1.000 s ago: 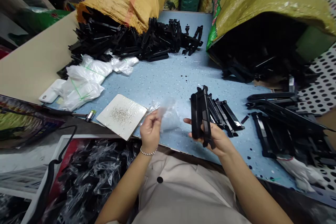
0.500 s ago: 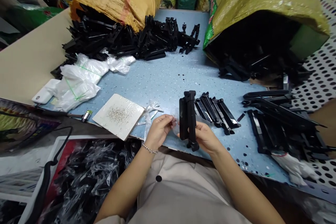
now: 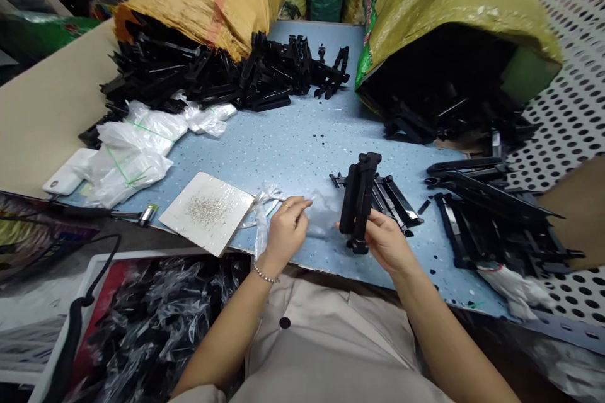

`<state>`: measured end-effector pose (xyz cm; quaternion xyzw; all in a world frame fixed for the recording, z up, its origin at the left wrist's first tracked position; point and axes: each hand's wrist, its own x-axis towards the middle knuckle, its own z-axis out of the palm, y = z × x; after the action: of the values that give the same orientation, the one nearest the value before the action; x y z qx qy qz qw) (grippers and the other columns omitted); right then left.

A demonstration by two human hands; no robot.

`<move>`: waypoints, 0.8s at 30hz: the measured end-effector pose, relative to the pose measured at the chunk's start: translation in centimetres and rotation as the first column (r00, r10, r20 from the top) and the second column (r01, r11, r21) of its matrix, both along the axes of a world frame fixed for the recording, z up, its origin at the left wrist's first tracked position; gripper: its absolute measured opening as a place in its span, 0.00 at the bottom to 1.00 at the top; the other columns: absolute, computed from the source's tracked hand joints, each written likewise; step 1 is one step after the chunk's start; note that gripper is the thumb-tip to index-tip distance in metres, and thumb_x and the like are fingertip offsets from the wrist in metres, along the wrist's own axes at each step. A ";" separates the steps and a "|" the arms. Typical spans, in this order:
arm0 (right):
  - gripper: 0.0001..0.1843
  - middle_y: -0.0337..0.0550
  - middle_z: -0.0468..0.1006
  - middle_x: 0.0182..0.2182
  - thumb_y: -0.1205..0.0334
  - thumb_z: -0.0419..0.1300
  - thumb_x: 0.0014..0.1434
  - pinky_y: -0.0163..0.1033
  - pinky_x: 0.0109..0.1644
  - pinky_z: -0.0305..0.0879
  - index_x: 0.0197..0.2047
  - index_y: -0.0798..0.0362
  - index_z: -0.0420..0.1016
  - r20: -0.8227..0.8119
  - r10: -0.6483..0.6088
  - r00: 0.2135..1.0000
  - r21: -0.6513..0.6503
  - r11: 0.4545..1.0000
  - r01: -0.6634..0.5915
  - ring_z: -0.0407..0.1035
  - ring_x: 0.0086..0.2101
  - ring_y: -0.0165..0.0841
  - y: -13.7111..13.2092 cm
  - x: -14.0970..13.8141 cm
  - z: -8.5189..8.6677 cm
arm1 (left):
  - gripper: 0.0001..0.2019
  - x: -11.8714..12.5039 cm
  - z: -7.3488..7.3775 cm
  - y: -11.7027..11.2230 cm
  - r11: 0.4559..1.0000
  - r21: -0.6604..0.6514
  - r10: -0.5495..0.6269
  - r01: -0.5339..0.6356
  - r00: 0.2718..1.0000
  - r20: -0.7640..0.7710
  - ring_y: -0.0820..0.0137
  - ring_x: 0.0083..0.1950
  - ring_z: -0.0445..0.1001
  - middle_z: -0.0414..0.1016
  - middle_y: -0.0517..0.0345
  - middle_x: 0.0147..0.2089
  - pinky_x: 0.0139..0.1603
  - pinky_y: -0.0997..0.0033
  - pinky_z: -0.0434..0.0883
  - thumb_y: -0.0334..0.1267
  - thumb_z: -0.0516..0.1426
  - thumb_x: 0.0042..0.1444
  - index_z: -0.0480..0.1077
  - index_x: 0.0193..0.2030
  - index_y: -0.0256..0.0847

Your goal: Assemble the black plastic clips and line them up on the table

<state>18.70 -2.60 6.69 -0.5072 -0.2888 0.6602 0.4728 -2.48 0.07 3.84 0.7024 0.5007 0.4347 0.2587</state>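
My right hand [image 3: 390, 242] is closed around the lower part of a long black plastic bracket-like piece [image 3: 362, 201], held nearly upright above the table. It looks like two bars side by side with knobbed ends. My left hand [image 3: 289, 230] is closed, thumb and forefinger pinching the edge of a thin clear plastic bag [image 3: 321, 211]. The bag stretches from those fingertips toward the black piece; whether the right fingers also touch it is hidden. Just behind the right hand, several similar black pieces [image 3: 397, 198] lie in a row on the blue speckled table [image 3: 283, 151].
A white square board [image 3: 208, 214] with small metal bits lies left, near white plastic bags [image 3: 137, 151]. Yellow sack [image 3: 212, 0] and olive sack [image 3: 454, 0] spill black parts behind. More black parts [image 3: 501, 220] are stacked right. A crate of bagged parts [image 3: 161, 321] stands below left.
My right hand and the black piece have moved right and slightly up, away from the left hand. The clear bag now shows spread between them. The camera view has shifted slightly.
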 end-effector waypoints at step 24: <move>0.17 0.37 0.73 0.21 0.52 0.66 0.54 0.19 0.15 0.54 0.38 0.59 0.78 -0.586 0.027 0.810 -0.341 0.898 -0.277 0.52 0.14 0.16 -7.2 0.3 0.2 | 0.34 2.2 -0.2 -1.3 0.966 -0.117 -0.225 0.230 0.973 0.056 0.65 0.51 0.74 0.53 0.40 0.70 0.48 0.65 0.74 0.26 0.53 0.57 0.51 0.70 0.45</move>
<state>18.99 -9.78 6.91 -0.3498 -0.0303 0.8627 0.3639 -0.25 -1.26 3.62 0.7287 0.4369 0.3854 0.3600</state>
